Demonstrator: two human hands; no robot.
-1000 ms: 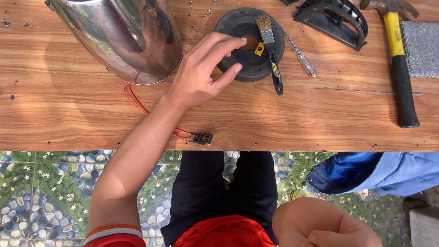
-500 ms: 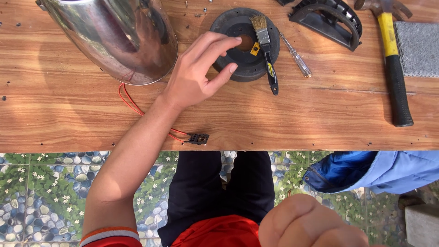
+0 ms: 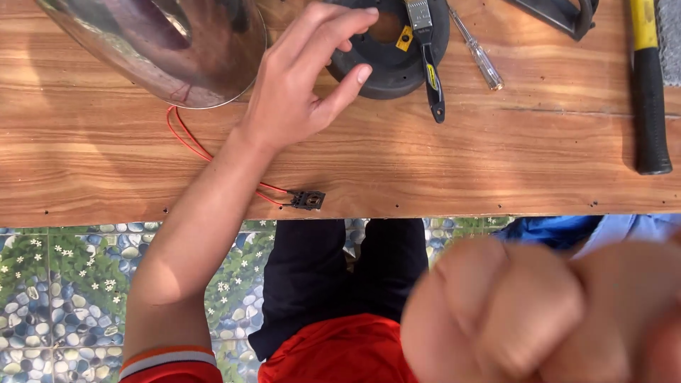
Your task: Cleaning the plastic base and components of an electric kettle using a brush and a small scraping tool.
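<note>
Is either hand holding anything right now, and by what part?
Left hand holds nothing; its fingertips rest on the rim of the black round base. Right hand is a blurred fist; cannot tell.

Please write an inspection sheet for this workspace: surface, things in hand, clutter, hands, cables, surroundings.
Surface: wooden table, bare in front.
Things in hand: left hand touches black round base; shiny metal pot beside it.
Clutter: brush on the base, screwdriver, hammer.
Hands: left open; right hand near the camera, blurred, looks closed.
Cables: red wires run to black connector.
Surroundings: patterned tile floor, blue cloth.
</note>
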